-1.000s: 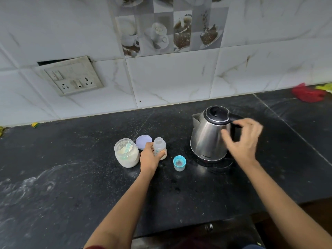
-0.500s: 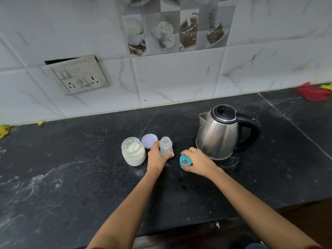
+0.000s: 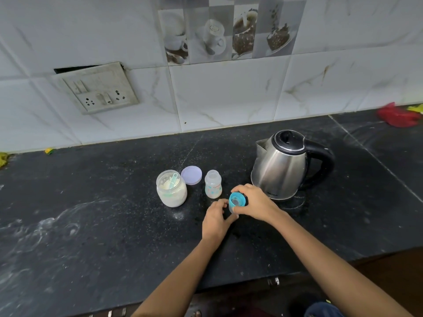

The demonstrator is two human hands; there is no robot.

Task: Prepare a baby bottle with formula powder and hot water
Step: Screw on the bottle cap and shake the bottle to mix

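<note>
A small clear baby bottle (image 3: 213, 186) stands open on the black counter (image 3: 91, 213), free of both hands. Just in front of it, my right hand (image 3: 254, 202) grips the blue bottle cap with its clear cover (image 3: 236, 202), lifted off the counter. My left hand (image 3: 216, 219) touches the cap's lower side with its fingertips. An open glass jar of white formula powder (image 3: 171, 191) with a pale green scoop inside stands left of the bottle. A steel electric kettle (image 3: 281, 165) with a black handle stands to the right, lid shut.
The jar's lilac lid (image 3: 191, 175) lies flat behind the jar and bottle. A wall socket plate (image 3: 98, 90) hangs on the tiled wall. A red cloth (image 3: 398, 115) lies far right. The counter's front edge runs close below my arms.
My right hand left the kettle, came down to the blue cap and lifted it. My left hand let go of the bottle and moved to the cap.
</note>
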